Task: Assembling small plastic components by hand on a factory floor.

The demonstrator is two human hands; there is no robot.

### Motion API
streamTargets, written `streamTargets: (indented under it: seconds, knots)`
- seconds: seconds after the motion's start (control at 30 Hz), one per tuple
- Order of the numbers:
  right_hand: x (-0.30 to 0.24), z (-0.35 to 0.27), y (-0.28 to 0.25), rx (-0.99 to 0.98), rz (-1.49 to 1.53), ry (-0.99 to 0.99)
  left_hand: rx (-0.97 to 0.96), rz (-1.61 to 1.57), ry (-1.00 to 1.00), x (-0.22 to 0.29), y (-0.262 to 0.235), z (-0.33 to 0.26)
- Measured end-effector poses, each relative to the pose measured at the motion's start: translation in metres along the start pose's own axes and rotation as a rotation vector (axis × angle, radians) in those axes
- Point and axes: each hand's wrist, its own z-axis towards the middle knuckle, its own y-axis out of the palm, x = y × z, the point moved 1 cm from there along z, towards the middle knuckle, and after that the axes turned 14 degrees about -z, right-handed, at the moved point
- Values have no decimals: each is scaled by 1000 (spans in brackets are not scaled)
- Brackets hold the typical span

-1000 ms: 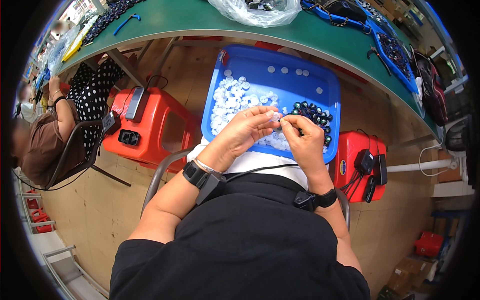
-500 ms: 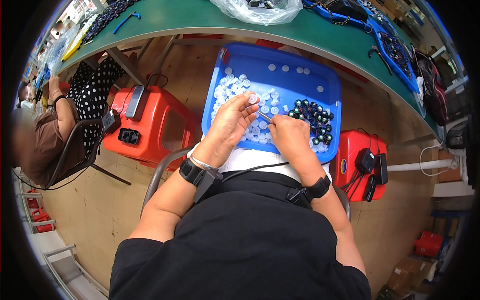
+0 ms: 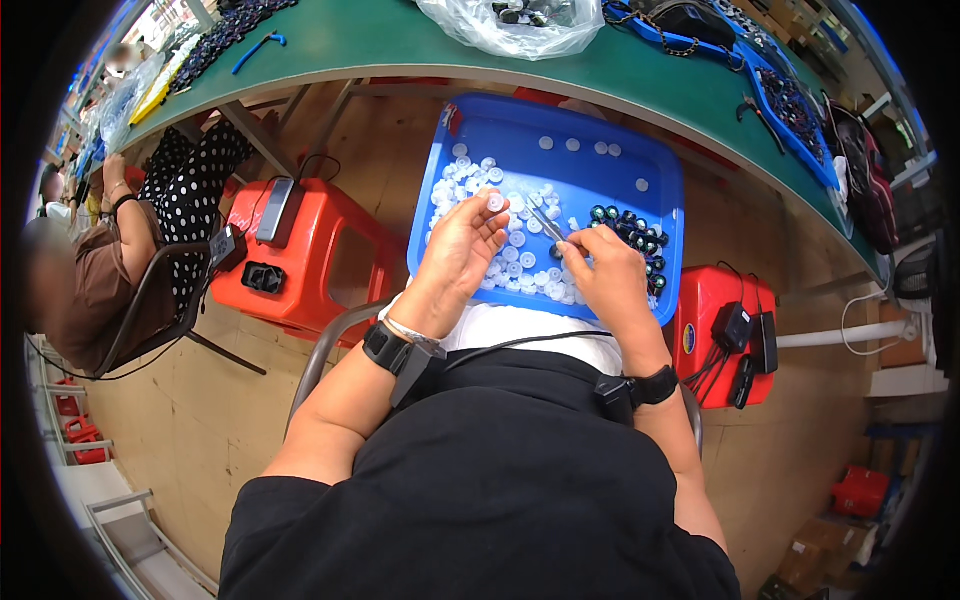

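Observation:
My left hand (image 3: pixel 458 250) is closed, pinching a small translucent white disc (image 3: pixel 495 202) between thumb and fingertips. With its fingers closed round metal tweezers (image 3: pixel 546 224), my right hand (image 3: pixel 608 275) stays over the tray, the tips pointing up and left, apart from the held disc. The blue tray (image 3: pixel 560 112) rests at my lap. Many loose white discs (image 3: pixel 462 185) lie across its left and middle. Dark, shiny round pieces with a green sheen (image 3: pixel 640 232) are heaped at its right, partly hidden by my right hand.
A red stool (image 3: pixel 325 235) with black devices stands left, another red stool (image 3: pixel 705 300) with boxes and cables right. Beyond the tray runs a green table (image 3: pixel 370 40) bearing a clear plastic bag (image 3: pixel 520 40). A seated person (image 3: pixel 90 270) is at far left.
My right hand has moved slightly right, and the tweezers' tips have swung away from the disc in my left hand. The left hand keeps its pinch, almost in place.

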Motion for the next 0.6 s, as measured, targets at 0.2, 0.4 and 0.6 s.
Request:
streamTargets:
  seconds: [0.2, 0.4, 0.6]
  knots:
    - [-6, -1, -12, -75, 344, 115, -78, 42, -73, -5, 5, -5]
    - [-9, -3, -16, -101, 382, 57, -115, -7, -102, -5, 5, -5]
    - [-7, -4, -11, -97, 393, 84, -108, -27, -109, -6, 4, -4]
